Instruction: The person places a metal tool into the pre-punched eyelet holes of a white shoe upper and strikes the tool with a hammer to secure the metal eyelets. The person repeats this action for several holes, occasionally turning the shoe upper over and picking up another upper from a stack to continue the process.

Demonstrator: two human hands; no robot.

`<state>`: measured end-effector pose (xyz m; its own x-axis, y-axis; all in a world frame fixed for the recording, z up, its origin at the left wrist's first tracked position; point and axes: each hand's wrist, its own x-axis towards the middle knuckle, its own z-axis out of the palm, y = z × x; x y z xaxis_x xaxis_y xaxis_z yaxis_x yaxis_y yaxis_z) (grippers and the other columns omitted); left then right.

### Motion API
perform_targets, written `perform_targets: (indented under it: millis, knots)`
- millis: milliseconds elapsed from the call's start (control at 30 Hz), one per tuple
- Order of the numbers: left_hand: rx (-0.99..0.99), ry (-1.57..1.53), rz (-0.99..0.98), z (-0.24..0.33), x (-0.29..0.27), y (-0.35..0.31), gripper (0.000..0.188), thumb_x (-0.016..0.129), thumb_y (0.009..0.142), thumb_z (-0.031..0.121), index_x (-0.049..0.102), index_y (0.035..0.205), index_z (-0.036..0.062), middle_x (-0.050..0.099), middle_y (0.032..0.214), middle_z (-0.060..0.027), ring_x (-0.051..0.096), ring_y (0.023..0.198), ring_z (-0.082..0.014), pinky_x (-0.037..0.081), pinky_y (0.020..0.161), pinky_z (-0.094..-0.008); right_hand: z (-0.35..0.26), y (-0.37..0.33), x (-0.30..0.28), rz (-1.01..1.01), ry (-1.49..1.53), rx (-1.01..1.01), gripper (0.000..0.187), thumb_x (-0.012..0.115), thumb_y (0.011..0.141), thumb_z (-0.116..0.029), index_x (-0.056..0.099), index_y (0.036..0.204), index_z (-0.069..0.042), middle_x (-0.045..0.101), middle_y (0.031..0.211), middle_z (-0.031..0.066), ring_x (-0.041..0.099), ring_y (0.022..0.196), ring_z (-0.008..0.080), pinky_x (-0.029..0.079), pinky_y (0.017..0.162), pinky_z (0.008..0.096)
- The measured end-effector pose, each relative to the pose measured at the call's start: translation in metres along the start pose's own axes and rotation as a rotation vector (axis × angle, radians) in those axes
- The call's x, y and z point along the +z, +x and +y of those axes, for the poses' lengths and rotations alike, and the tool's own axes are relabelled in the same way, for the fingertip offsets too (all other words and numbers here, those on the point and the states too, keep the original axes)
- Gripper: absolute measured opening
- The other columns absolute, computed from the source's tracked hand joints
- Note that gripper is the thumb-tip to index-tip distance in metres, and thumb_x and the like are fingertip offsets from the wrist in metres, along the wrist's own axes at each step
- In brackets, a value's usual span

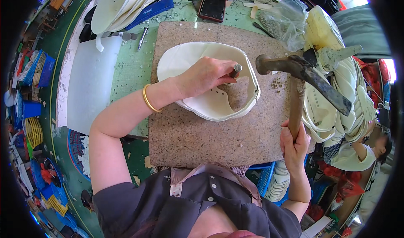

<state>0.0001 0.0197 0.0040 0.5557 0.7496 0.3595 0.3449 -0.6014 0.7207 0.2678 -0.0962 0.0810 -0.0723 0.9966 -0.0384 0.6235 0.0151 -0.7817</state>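
Right now the left hand (pixel 206 74) is pinching a small metal punch (pixel 235 70) upright on the white shoe upper (pixel 210 105), pinning it flat against the stone slab (pixel 189 137) on the bench (pixel 130 65), while the right hand (pixel 293 142) is clenching the raised hammer (pixel 301 69) by its handle's near end, for swing.

Her left arm reached forward across her body, elbow bent, wrist nearly flat. The left hand (pixel 205 74) lay knuckles up, fingers pinched closed. The right forearm rose from below, close to her side. The right hand (pixel 293 143) was a tight fist, thumb wrapped round.
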Motion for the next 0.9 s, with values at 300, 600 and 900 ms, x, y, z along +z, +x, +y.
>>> perform_targets:
  millis: [300, 600, 900]
  knots:
    - [0.055, 0.102, 0.048, 0.003, 0.003, -0.002, 0.013, 0.066, 0.078, 0.013, 0.057, 0.085, 0.0061, 0.062, 0.071, -0.0101, 0.061, 0.064, -0.0264, 0.048, 0.058, -0.0337, -0.008, 0.004, 0.001, -0.072, -0.134, -0.079, 0.013, 0.059, 0.085, -0.012, 0.054, 0.090, -0.002, 0.048, 0.057, 0.0071, 0.046, 0.048, 0.0131, 0.038, 0.048, 0.0285]
    - [0.024, 0.232, -0.038, 0.004, -0.002, -0.001, 0.014, 0.063, 0.081, 0.016, 0.056, 0.086, 0.0053, 0.062, 0.075, -0.0103, 0.062, 0.066, -0.0246, 0.048, 0.058, -0.0318, 0.000, 0.013, 0.000, -0.151, -0.295, -0.091, 0.018, 0.056, 0.088, -0.015, 0.046, 0.079, -0.003, 0.047, 0.053, 0.0035, 0.041, 0.045, 0.0112, 0.031, 0.042, 0.0310]
    - [-0.328, -0.548, 0.035, -0.031, -0.014, -0.005, 0.017, 0.062, 0.084, 0.012, 0.059, 0.090, -0.0037, 0.063, 0.077, -0.0074, 0.063, 0.069, -0.0122, 0.051, 0.064, -0.0250, 0.016, 0.015, 0.009, -0.071, -0.106, 0.044, 0.021, 0.058, 0.088, -0.017, 0.046, 0.081, -0.001, 0.044, 0.050, 0.0045, 0.041, 0.041, 0.0114, 0.033, 0.041, 0.0275]
